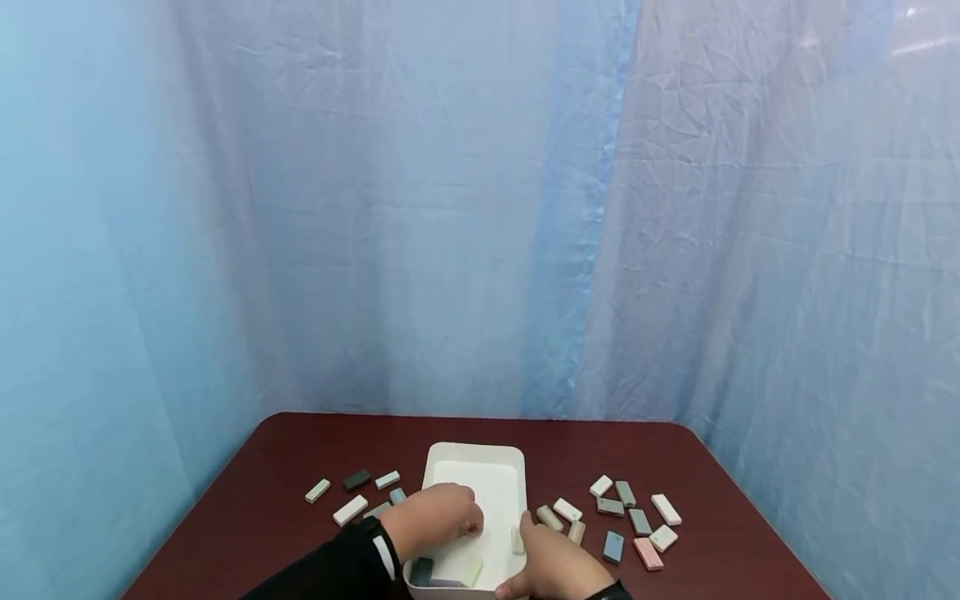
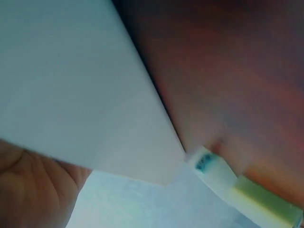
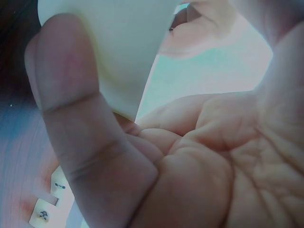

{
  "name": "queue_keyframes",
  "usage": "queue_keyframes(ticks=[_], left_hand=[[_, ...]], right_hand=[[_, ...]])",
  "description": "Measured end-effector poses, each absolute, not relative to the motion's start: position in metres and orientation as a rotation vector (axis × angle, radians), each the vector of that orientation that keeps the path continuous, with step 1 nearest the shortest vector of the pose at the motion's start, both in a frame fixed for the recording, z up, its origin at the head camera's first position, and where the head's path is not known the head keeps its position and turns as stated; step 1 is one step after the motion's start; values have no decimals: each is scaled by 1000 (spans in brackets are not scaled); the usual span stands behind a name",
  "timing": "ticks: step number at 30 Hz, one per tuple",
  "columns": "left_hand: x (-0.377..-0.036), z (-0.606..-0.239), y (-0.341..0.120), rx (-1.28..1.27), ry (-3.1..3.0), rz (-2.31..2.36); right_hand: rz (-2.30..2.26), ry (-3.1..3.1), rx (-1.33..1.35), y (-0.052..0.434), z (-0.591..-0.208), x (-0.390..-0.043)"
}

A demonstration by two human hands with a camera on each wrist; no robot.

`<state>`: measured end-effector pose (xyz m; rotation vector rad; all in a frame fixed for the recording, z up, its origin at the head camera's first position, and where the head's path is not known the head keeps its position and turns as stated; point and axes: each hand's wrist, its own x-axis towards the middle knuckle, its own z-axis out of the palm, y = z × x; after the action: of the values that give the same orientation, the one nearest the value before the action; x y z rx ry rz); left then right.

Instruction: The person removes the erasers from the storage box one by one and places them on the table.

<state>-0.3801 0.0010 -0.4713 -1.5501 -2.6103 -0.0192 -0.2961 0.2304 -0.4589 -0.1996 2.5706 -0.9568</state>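
A white plastic box (image 1: 498, 496) stands on the table, with a dark tile (image 1: 422, 572) and a few pale tiles (image 1: 472, 573) at its near end. My left hand (image 1: 438, 517) reaches over the box with its fingers curled downward; I cannot tell whether they hold a tile. In the left wrist view, the box's outer wall (image 2: 85, 95) covers part of that hand (image 2: 38, 190). My right hand (image 1: 558, 560) grips the box at its near right corner, a finger (image 3: 66, 61) lying along the outer wall. Beside it inside the box shows a pale tile (image 1: 517, 540).
Several tiles lie left of the box, including a white tile (image 1: 350, 510) and a black tile (image 1: 357, 480). More are scattered to the right, among them a pink tile (image 1: 648, 554) and a blue tile (image 1: 612, 547). Pale curtains (image 1: 450, 208) hang behind the dark red table (image 1: 300, 450).
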Motion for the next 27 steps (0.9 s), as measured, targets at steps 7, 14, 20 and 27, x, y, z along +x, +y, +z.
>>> queue_keyframes(ticks=[7,14,20,27], left_hand=[[-370,-475,3,-1713,-2528,-134],[-380,-462,-16,-1542,-2554,-407],[-410,-451,-50,-1085,-2662,-619],[-444,-465,-96,-670,-2742,-549]], right_hand=[[-940,2584,-196,231,-463,-296],[-954,2571,-196,231,-461,-297],[-945,2577,-205,231,-459,-298],[-960,2544,-187,231,-460,-299]])
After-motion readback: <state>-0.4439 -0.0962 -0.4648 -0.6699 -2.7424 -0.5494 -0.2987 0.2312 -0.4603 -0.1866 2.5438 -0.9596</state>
